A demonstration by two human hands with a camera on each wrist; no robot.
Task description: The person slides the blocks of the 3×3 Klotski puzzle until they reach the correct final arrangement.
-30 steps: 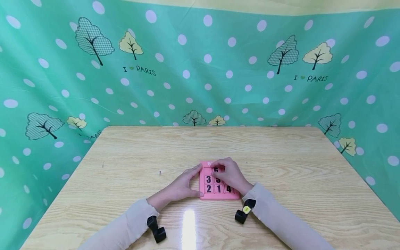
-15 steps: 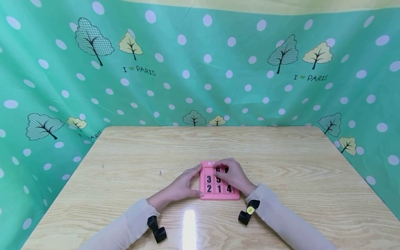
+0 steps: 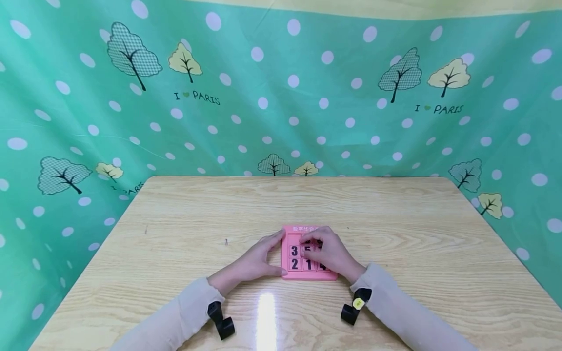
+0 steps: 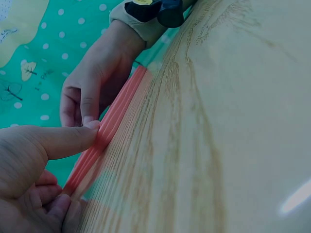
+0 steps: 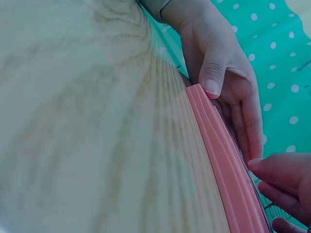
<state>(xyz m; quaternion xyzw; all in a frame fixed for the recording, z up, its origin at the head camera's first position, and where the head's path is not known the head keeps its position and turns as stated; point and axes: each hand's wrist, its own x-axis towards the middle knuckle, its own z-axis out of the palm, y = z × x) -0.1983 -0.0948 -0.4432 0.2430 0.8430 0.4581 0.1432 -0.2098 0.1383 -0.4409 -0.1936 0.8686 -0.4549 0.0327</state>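
Observation:
A pink sliding number puzzle [image 3: 309,276] lies flat on the wooden table. Its lower row reads 2, 1, 4; a 3 and a partly covered 5 show above. The slot at the upper left holds no tile. My left hand [image 3: 254,261] grips the puzzle's left side, thumb at the near corner and index finger at the far one. My right hand [image 3: 332,252] reaches in from the right, its bent index finger and thumb over the tiles, covering much of the upper right. In the right wrist view its thumb [image 5: 279,167] is right at the puzzle's face.
The light wooden table [image 3: 175,219] extends around the puzzle on all sides. Behind it and along both sides hangs a green curtain [image 3: 241,122] with white dots and printed trees. A small dark mark [image 3: 226,242] lies left of the puzzle.
My right hand has shifted slightly right and toward me; its thumb now lies lower, over part of the 5. More of the printed heading shows. My left hand keeps its hold.

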